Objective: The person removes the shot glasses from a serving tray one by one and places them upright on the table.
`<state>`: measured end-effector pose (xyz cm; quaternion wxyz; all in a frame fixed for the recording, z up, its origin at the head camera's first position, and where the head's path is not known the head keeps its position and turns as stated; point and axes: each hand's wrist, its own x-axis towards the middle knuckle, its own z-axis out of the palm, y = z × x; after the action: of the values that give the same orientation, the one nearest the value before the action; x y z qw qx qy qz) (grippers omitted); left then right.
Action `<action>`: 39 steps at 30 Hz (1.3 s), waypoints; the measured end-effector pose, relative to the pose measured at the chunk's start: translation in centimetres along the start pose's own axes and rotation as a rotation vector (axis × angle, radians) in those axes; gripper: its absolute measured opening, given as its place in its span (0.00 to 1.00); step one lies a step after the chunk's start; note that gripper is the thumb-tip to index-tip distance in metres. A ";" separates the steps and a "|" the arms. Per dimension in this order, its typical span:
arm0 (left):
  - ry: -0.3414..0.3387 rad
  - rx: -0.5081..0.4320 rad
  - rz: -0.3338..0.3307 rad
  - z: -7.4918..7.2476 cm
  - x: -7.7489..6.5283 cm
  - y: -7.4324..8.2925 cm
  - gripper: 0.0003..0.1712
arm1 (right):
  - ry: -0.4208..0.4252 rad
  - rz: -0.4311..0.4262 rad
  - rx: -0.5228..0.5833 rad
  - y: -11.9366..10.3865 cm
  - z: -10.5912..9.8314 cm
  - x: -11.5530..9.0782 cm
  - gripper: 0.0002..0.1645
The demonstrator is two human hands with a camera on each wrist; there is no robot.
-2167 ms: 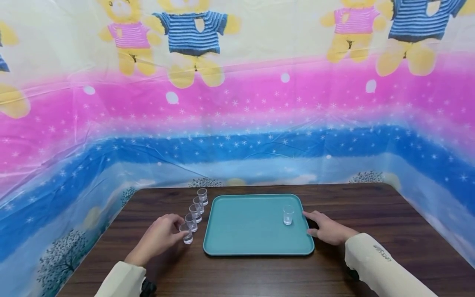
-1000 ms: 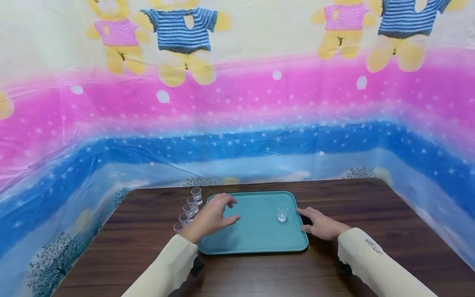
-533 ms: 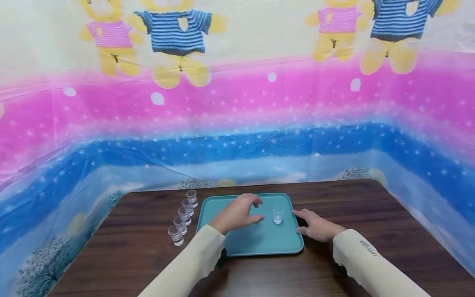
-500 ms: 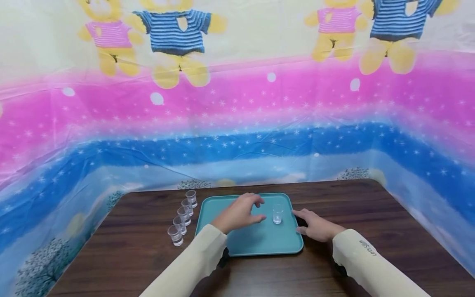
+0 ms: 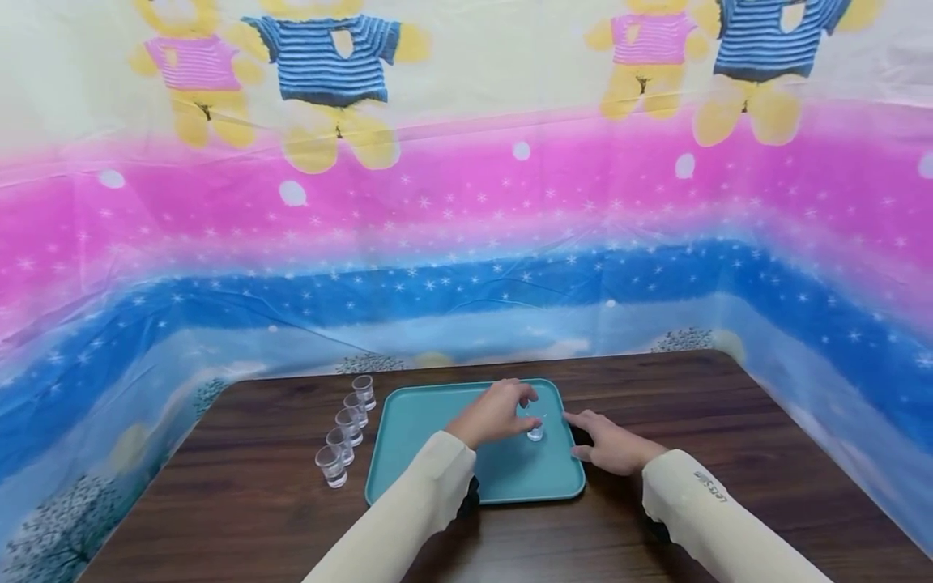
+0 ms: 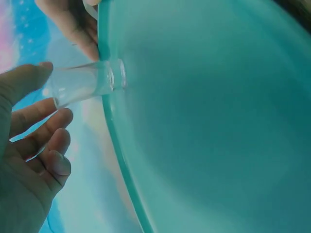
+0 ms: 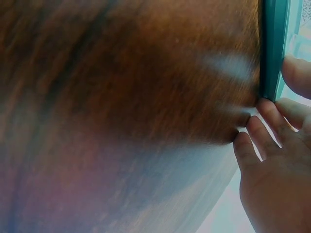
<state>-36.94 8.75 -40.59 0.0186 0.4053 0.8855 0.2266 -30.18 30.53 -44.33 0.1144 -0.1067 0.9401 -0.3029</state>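
A small clear shot glass (image 5: 535, 433) stands upright near the right end of a teal tray (image 5: 408, 397). My left hand (image 5: 496, 413) reaches over the tray to it, palm down. In the left wrist view the thumb and index fingertips lie right at the rim of the glass (image 6: 82, 85), on opposite sides, and the other fingers are loosely bent. My right hand (image 5: 612, 444) rests against the tray's right edge, index finger and thumb extended to it. In the right wrist view its fingertips meet the outer side of the tray edge (image 7: 273, 53).
Several matching shot glasses (image 5: 341, 445) stand upright in a slanting row on the dark wooden table (image 5: 240, 470), left of the tray. A printed cloth with teddy bears (image 5: 331, 65) hangs around the table's back and sides.
My left hand has moved right from the row of glasses, across the tray, to the shot glass on it. The right hand stays at the tray edge. The whole view has shifted slightly.
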 end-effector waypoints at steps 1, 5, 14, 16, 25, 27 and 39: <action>0.005 0.009 0.008 0.0 0.0 -0.1 0.21 | 0.000 -0.004 -0.001 -0.1 0.1 0.1 0.36; 0.024 0.035 0.008 0.0 -0.1 -0.2 0.18 | 0.003 -0.014 -0.002 -0.4 0.1 0.4 0.36; -0.010 0.001 -0.071 -0.3 -0.8 0.0 0.20 | -0.008 -0.011 0.003 -0.5 0.3 0.5 0.36; 0.004 0.002 -0.063 -0.4 -1.1 -0.1 0.19 | -0.006 -0.010 0.006 -0.4 0.3 0.4 0.36; 0.085 0.007 -0.045 -2.7 -3.9 -1.2 0.15 | -0.010 -0.010 0.017 -0.1 0.3 0.0 0.37; 0.103 0.012 -0.035 -3.5 -4.8 -1.7 0.15 | -0.009 -0.014 0.023 0.0 0.2 -0.2 0.36; 0.199 0.119 -0.075 -8.3 -12.0 -4.3 0.15 | -0.018 -0.033 0.032 -0.4 -0.1 -0.5 0.37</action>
<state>-33.74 -5.57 -36.78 -0.0852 0.3478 0.9093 0.2118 -29.71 30.39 -43.96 0.1198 -0.1229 0.9322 -0.3188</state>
